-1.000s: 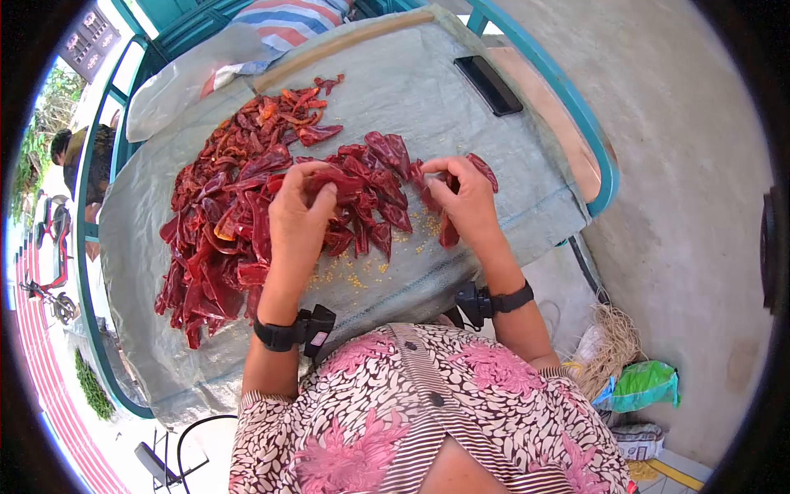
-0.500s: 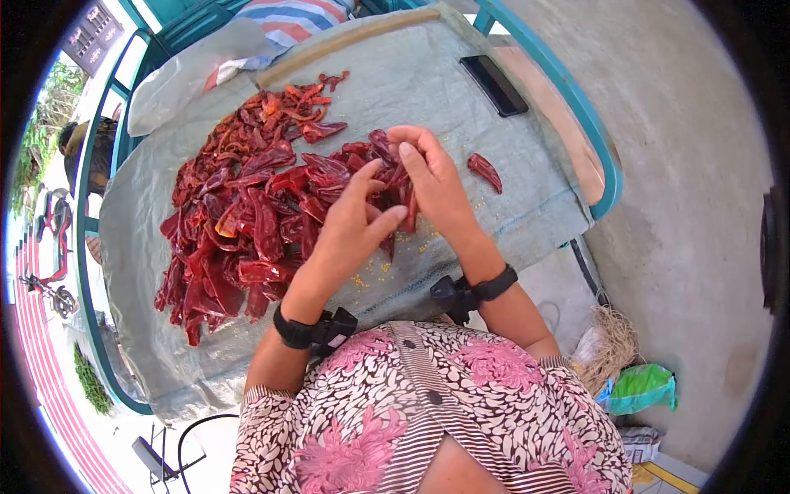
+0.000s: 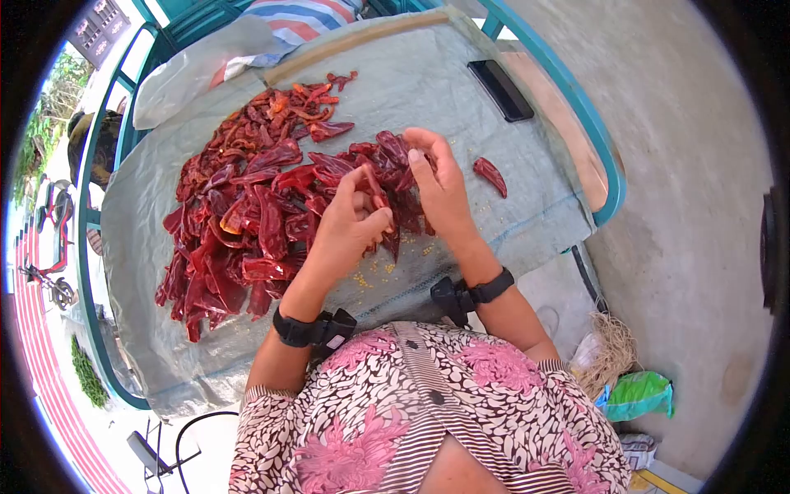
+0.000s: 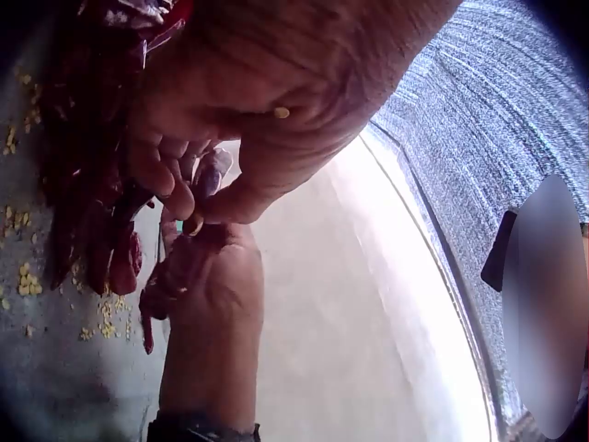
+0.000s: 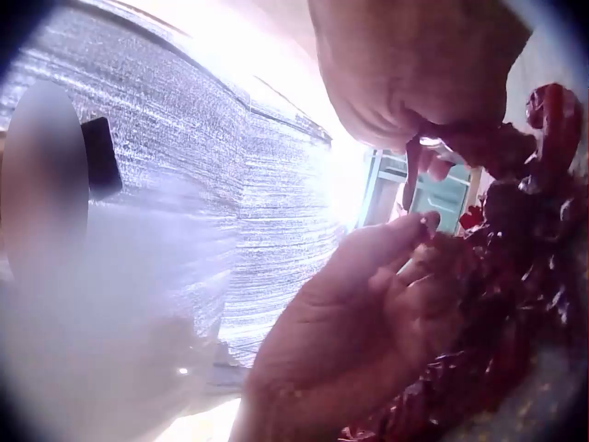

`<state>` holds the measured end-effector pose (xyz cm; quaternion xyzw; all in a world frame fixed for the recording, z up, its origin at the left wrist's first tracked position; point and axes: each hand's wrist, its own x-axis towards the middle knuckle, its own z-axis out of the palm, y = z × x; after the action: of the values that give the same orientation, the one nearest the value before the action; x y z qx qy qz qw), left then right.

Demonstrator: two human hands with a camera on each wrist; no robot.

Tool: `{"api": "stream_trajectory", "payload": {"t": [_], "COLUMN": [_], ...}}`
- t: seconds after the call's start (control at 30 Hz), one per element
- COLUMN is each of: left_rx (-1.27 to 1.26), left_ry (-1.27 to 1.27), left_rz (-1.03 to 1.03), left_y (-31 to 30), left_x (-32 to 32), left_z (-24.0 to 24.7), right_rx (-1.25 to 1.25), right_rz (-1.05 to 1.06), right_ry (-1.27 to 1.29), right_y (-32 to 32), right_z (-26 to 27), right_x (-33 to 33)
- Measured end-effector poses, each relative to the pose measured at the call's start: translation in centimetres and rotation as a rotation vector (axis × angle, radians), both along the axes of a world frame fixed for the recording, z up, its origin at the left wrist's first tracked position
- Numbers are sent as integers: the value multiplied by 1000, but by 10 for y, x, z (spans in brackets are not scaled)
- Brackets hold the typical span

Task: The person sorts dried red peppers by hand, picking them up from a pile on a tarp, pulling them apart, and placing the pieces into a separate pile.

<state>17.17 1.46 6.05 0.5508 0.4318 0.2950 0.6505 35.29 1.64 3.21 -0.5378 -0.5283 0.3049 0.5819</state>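
Observation:
A heap of dried red chili peppers (image 3: 239, 218) lies on the sheet in front of me. In the head view my left hand (image 3: 350, 226) is bent over the heap's near right edge, pinching a strip of red chili pepper (image 3: 378, 198) between thumb and fingers. Close beside it, my right hand (image 3: 444, 193) has its fingers bent round a dark red chili pepper (image 5: 409, 175). The left wrist view shows a small tan bit (image 4: 193, 224) at the left thumb tip and one pale seed (image 4: 282, 112) stuck on that hand. Both hands partly hide the peppers they hold.
A single chili pepper (image 3: 490, 177) lies right of the heap, with a black phone (image 3: 500, 90) farther back. Loose yellow seeds (image 3: 374, 276) dot the grey sheet (image 3: 411, 74). A teal rail (image 3: 605, 156) borders the cart; a striped bag (image 3: 300, 20) lies behind.
The right hand has moved left from beside the lone pepper to the heap's right edge, leaving that pepper on the sheet. The left hand has moved right, and its fingers have closed on a chili piece.

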Motion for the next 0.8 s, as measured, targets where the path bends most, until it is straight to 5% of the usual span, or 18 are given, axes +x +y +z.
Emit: {"api": "stream_trajectory", "payload": {"t": [0.17, 0.37, 0.57, 0.67, 0.77, 0.8], "left_rx": [44, -15, 209, 411, 719, 843], "left_ry": [-39, -55, 24, 249, 497, 527], "left_rz": [82, 3, 76, 148, 261, 286], "left_y": [-1, 0, 1, 7, 13, 15], "left_x": [-15, -25, -20, -17, -12, -12], "left_z": [-5, -12, -11, -11, -22, -30], "right_rx": [66, -391, -404, -118, 103, -3], "right_rz": [-263, -417, -326, -317, -550, -431], "right_ry": [-581, -998, -858, -600, -875, -876], "right_y": [-6, -33, -35, -22, -15, -17], "right_z": [-13, -23, -27, -31, -21, -17], "right_x": [48, 91, 107, 107, 85, 78]}}
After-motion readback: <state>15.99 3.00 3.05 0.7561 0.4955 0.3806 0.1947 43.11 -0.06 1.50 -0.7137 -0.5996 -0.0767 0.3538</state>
